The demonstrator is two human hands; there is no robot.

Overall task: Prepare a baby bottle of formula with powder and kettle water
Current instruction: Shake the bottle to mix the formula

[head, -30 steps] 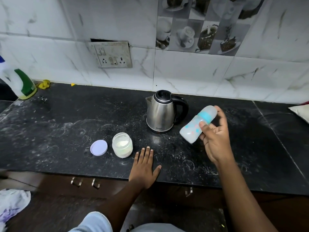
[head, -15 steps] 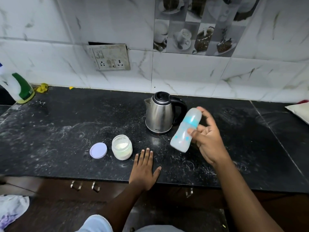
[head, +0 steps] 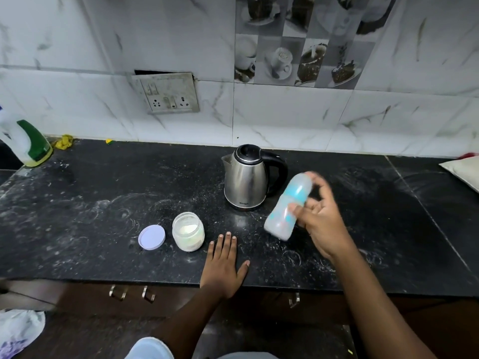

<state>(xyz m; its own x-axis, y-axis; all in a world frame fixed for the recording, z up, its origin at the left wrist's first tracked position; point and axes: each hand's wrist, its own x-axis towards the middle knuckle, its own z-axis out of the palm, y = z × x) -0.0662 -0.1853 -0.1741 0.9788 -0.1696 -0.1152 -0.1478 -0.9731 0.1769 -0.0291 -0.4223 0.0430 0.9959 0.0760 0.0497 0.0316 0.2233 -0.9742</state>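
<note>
My right hand (head: pixel 320 218) grips a capped baby bottle (head: pixel 289 207) with a blue collar, tilted in the air just right of the steel kettle (head: pixel 246 180); bottle and hand are motion-blurred. My left hand (head: pixel 224 265) rests flat, fingers straight, on the black counter (head: pixel 90 203) near its front edge. An open jar of white formula powder (head: pixel 188 231) stands left of that hand. The jar's lilac lid (head: pixel 151 237) lies flat beside it.
A white and green spray bottle (head: pixel 26 141) stands at the far left by the wall. A socket plate (head: pixel 168 93) sits on the tiled wall. A pale cloth or cushion (head: pixel 464 171) lies at the right edge. Drawer handles (head: pixel 132 292) are below the counter.
The bottle in my right hand has swung from tilted high at the right to lower and more upright, then slightly back; it is blurred now. My left hand stayed put.
</note>
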